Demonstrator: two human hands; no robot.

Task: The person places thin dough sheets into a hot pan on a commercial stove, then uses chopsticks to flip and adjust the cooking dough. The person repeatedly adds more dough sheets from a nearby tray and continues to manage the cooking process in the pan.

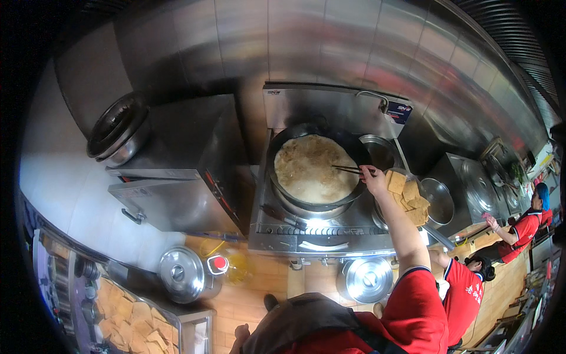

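My right hand [372,178] grips a pair of dark chopsticks [347,168], whose tips reach over the large black wok [317,207]. Pale foaming liquid [311,161] fills the wok, with browner froth towards its far side. Just right of my forearm, flat golden-brown pieces of food [409,194] are heaped in a round metal vessel, partly covered by my arm; a long handle [437,236] juts out beside it. Low in the picture, my left hand [241,332] hangs by my body above the floor. Its fingers look curled, but what it may hold is hidden.
A metal pot [381,152] sits behind the heaped pieces. Lidded pots [181,274] [369,279] and an oil jug with a red cap [219,263] stand below the stove. More flat pieces [137,321] fill a tray at lower left. Co-workers in red shirts [464,298] are at right.
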